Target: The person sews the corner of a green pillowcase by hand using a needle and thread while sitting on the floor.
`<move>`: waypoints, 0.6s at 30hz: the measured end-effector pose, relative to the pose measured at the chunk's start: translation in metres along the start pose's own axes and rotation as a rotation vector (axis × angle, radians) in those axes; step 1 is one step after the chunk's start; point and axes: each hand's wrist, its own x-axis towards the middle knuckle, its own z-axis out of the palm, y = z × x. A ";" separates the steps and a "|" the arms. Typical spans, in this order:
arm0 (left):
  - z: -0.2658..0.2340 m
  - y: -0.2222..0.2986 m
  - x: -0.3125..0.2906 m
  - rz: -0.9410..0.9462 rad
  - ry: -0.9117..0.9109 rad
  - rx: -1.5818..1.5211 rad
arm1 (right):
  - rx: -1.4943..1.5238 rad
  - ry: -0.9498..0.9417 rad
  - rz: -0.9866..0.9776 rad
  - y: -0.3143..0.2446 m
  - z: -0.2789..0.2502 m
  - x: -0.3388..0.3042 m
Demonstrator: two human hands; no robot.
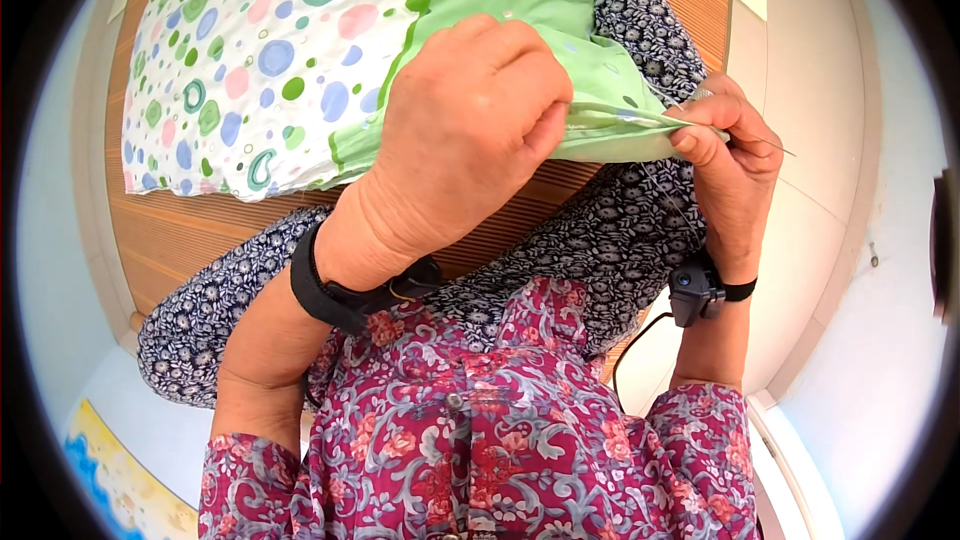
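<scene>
A pillow (pixel 270 60) in a white cover with blue, green and pink dots lies across the far side, with a plain green band (pixel 500 0) at its right end. My left hand (pixel 465 120) is closed on the green edge of the cover. That edge runs taut to my right hand (pixel 735 155), which pinches its corner between thumb and fingers. A thin sewing needle (pixel 778 146) sticks out to the right from those right fingertips. Fine pale thread (pixel 672 195) hangs below the fabric near the right hand.
My crossed legs in dark patterned trousers (pixel 610 230) are under my hands, on a brown striped surface (pixel 180 250). Pale floor tiles (pixel 810 180) lie to the right. Each wrist wears a black strapped device, and a black cable (pixel 628 350) trails by the right one.
</scene>
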 end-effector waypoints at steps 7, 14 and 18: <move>-0.001 -0.006 0.000 0.024 -0.029 -0.007 | -0.025 -0.048 0.004 -0.001 -0.003 0.000; 0.004 -0.011 -0.002 0.122 0.009 -0.053 | -0.002 -0.032 0.019 0.000 -0.003 -0.001; -0.003 -0.015 -0.003 0.197 -0.025 -0.099 | 0.038 -0.011 0.019 0.002 -0.003 0.000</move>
